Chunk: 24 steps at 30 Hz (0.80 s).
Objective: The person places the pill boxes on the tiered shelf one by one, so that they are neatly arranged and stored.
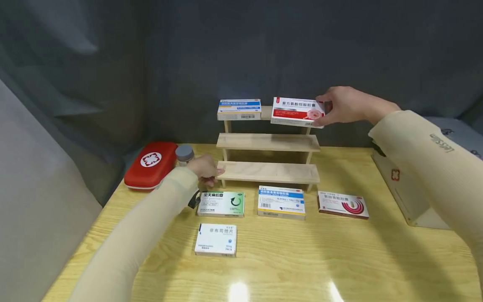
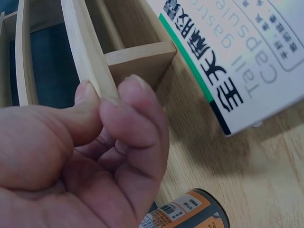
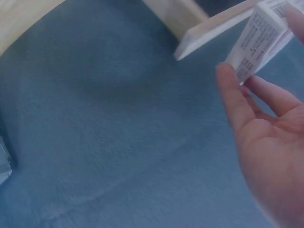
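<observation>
My right hand [image 1: 348,104] grips the right end of a red-and-white medicine box [image 1: 292,110] between thumb and fingers, at the right part of the top tier of a wooden three-step display stand [image 1: 268,142]. In the right wrist view the end of that box [image 3: 256,45] shows between the fingertips, close to the board end. My left hand [image 1: 203,168] pinches the left end of the lowest board; the left wrist view shows thumb and forefinger on its edge [image 2: 90,52]. A blue-and-white medicine box [image 1: 239,110] sits at the left of the top tier.
Before the stand lie a green-and-white box [image 1: 220,204], a blue-white-yellow box [image 1: 281,202], a maroon-and-white box [image 1: 342,204] and a white box [image 1: 216,240]. A red first-aid case [image 1: 151,165] and grey-capped bottle [image 1: 185,153] are left, a pale bin [image 1: 411,197] right.
</observation>
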Tool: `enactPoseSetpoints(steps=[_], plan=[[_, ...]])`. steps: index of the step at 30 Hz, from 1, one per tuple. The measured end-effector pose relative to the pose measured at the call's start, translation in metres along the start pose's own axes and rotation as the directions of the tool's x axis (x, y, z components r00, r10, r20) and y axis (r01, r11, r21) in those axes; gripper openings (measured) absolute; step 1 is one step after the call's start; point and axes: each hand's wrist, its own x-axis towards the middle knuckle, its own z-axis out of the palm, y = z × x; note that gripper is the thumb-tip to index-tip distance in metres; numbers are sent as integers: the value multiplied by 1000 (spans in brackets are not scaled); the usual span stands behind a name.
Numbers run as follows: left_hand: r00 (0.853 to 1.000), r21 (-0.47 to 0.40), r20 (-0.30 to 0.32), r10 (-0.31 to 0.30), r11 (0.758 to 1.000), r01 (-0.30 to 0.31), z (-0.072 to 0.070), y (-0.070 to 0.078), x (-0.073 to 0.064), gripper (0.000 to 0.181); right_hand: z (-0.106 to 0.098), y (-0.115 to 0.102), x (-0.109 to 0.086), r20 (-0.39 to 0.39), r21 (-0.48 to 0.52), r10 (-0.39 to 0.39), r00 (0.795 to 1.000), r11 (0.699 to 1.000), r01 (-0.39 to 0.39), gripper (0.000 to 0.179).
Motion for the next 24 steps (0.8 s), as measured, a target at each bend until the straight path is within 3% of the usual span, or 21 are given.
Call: enactPoseSetpoints(steps=[5, 8, 14, 24], plan=[[1000, -12, -3, -6, 1000, 6, 6, 3, -3, 37, 2, 17, 23, 37, 22, 26, 999, 999, -27, 94], [1000, -7, -8, -14, 1000, 14, 8, 5, -5, 37, 6, 23, 30, 50, 36, 41, 998, 998, -43, 82], [1000, 18, -14, 6, 1000, -6, 7, 10, -8, 39, 9, 24, 32, 52, 56, 47, 998, 997, -50, 59], [1000, 24, -19, -6, 1000, 6, 9, 8, 0, 38, 20, 26, 34, 20, 123, 81, 996, 989, -83, 58]])
